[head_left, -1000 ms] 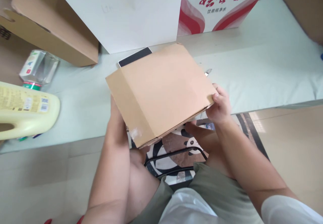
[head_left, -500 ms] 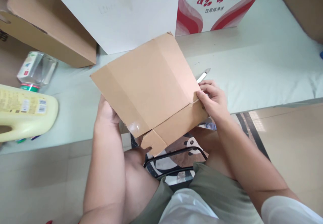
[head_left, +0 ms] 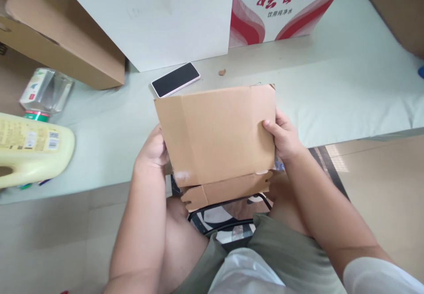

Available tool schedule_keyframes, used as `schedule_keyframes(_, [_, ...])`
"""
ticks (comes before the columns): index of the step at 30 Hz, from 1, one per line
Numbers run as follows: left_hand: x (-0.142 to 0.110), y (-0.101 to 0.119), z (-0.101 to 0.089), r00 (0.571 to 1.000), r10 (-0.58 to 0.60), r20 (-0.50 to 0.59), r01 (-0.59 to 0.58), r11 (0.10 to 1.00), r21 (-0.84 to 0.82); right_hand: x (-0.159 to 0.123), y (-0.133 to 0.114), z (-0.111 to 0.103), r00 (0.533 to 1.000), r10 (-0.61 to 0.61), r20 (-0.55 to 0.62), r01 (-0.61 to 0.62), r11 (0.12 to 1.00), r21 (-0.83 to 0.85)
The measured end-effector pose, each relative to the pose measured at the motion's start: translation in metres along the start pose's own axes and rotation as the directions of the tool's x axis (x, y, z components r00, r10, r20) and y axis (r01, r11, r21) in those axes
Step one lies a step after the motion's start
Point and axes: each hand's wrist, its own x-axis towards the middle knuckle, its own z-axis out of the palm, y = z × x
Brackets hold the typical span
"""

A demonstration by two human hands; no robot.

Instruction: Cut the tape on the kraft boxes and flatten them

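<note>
A creased sheet of brown cardboard (head_left: 221, 135) is held between both hands, over the near edge of the table. A notched flap (head_left: 228, 190) hangs along its lower side, and a shiny patch that looks like tape marks the lower left corner. My left hand (head_left: 155, 147) grips the left edge, with most of its fingers hidden behind the sheet. My right hand (head_left: 285, 135) is closed on the right edge, thumb lying on the front face and the other fingers behind. Just beyond the cardboard lies a phone (head_left: 176, 80), dark screen up.
White cartons, one with red lettering (head_left: 285, 11), stand at the back of the cloth-covered table (head_left: 347, 95). At left are a brown box (head_left: 76, 51), a clear bottle (head_left: 48, 90) lying down and a yellow jug (head_left: 36, 150). A small brown scrap (head_left: 221, 72) lies near the phone.
The cardboard has turned level and come lower, uncovering the phone and scrap. My right thumb now lies further onto its face. A pointed metallic blade seen near my right hand is now out of sight.
</note>
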Motion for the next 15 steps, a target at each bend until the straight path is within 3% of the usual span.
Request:
schedule_keyframes(4, [-0.004,0.009,0.01,1.0,-0.001,0.011,0.001,0.998,-0.058,0.006,0.004,0.007,0.997,-0.011,-0.076,0.015,0.999,0.05])
schedule_keyframes(8, [-0.006,0.005,0.017,0.999,0.007,0.041,-0.01,0.995,0.095,0.01,0.006,0.014,0.995,-0.029,-0.097,0.036,0.997,0.074])
schedule_keyframes(11, [-0.004,0.002,0.02,0.999,0.042,0.029,-0.045,0.994,0.101,0.015,0.006,0.011,0.976,-0.049,-0.211,0.069,0.994,0.09])
schedule_keyframes(13, [0.0,0.003,0.019,0.991,0.116,-0.061,-0.114,0.993,0.04,0.019,0.005,0.005,0.96,-0.003,-0.281,0.04,0.991,0.126])
schedule_keyframes(15, [0.006,0.006,0.018,0.95,0.186,-0.251,-0.203,0.978,-0.042,0.022,0.003,-0.002,0.953,0.057,-0.298,-0.001,0.983,0.184])
